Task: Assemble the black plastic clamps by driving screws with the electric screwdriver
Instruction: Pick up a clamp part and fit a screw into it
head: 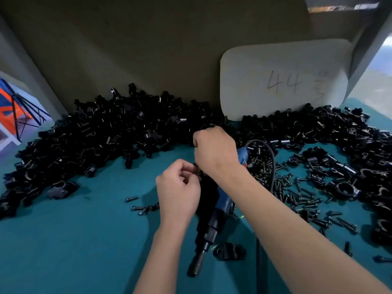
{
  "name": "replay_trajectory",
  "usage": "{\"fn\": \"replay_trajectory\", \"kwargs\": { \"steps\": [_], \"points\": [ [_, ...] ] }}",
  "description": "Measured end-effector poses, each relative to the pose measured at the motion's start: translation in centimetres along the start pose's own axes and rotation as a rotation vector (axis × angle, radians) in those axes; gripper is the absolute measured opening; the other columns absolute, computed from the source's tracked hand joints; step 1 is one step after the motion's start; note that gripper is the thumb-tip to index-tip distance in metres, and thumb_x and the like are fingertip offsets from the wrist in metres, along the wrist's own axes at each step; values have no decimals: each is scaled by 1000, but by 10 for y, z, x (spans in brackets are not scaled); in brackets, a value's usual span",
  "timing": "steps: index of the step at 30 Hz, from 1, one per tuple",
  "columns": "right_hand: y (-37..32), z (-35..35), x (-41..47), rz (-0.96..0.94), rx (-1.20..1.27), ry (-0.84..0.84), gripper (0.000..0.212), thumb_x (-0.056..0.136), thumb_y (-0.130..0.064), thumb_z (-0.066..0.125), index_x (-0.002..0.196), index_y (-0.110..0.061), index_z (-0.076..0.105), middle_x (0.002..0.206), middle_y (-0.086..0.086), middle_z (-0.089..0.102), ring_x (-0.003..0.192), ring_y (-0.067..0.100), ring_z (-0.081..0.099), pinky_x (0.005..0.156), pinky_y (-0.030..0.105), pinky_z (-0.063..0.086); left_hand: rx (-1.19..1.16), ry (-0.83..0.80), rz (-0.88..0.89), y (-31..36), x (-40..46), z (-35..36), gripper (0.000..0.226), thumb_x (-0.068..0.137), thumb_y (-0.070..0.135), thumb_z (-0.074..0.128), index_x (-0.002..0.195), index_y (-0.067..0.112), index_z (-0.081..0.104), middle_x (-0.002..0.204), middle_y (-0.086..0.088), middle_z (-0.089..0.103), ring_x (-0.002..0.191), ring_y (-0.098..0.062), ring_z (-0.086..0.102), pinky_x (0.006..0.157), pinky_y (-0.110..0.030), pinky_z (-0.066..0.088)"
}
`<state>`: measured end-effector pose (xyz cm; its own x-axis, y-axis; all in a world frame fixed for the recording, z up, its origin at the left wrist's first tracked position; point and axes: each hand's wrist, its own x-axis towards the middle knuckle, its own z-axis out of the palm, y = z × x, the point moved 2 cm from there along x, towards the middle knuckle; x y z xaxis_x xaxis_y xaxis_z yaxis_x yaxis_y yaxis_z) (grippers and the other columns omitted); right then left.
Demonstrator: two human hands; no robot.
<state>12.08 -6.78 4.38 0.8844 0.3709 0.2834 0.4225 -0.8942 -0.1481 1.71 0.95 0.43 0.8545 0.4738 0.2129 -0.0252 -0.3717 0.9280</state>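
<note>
My left hand (179, 187) and my right hand (214, 148) meet over the middle of the teal table (84, 240), fingers curled. Between them sits a small black clamp piece (197, 169), pinched by my left fingertips; most of it is hidden. My right hand's fingers curl down at the same spot, and what they hold is hidden. The blue and black electric screwdriver (220, 205) lies on the table under my hands, its tip pointing toward me. Loose black screws (294, 187) are scattered to the right.
Big heaps of black clamp parts (106, 134) curve along the back and the right side (339, 141). One clamp (229, 251) lies by the screwdriver's tip. A white card marked 44 (284, 81) leans on the back wall. The screwdriver's black cord (272, 164) loops right.
</note>
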Motion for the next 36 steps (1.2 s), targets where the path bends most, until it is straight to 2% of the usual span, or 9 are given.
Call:
{"fn": "replay_trajectory", "kwargs": {
  "steps": [4,13,18,20,22,26,31,34,36],
  "points": [
    [6,7,3,110,-58,-59,27,90,-8,64,114,-20,63,101,6,62,95,29,58,67,35,42,19,33,-24,-3,3,0,37,82,-4,55,74,30,66,63,5,67,57,-17,68,52,-20,51],
    [-3,17,17,96,-124,-53,25,89,2,64,111,-11,67,110,14,67,101,37,68,68,37,45,-74,27,-53,-2,4,-5,26,72,10,48,76,26,68,67,4,71,61,-20,70,60,-30,58],
    [10,0,5,115,277,34,34,92,-11,74,120,-9,55,106,15,65,95,33,65,76,36,51,-200,52,-133,-2,4,-3,17,90,6,57,88,18,68,76,0,71,56,-17,71,50,-27,56],
    [20,-14,-11,156,493,89,41,91,-19,77,125,-13,55,91,6,68,82,19,65,71,28,51,-385,-6,-212,0,4,0,10,100,21,60,103,16,68,90,-6,72,63,-22,74,57,-31,60],
    [27,-27,-31,142,612,78,35,91,-22,78,122,-19,63,71,-4,66,65,5,60,62,23,47,-589,-114,-266,5,4,5,27,104,33,60,114,10,69,100,-10,74,72,-25,74,68,-35,62],
    [36,-48,-71,121,760,10,22,90,-18,78,111,-20,70,72,7,69,61,20,68,67,39,58,-726,-179,-210,15,-5,17,18,101,20,67,110,6,72,86,-6,77,66,-13,72,68,-29,61],
    [65,-67,-98,64,951,-109,28,94,-20,76,121,-18,70,81,8,71,65,17,70,58,30,57,-757,-167,-138,31,-17,28,8,95,12,73,95,21,71,73,0,74,62,-16,71,60,-27,57],
    [99,-66,-115,178,990,66,14,100,-28,67,102,-18,77,80,9,73,66,15,66,55,33,52,-650,-209,-54,46,-28,44,23,97,7,68,87,27,74,78,0,73,69,-25,73,58,-28,58],
    [129,-61,-123,346,616,281,19,99,-26,65,85,-19,76,74,0,72,69,15,66,64,32,51,-554,-224,20,55,-36,56,21,97,6,64,89,23,72,77,1,68,68,-22,72,59,-27,58]
  ]
}}
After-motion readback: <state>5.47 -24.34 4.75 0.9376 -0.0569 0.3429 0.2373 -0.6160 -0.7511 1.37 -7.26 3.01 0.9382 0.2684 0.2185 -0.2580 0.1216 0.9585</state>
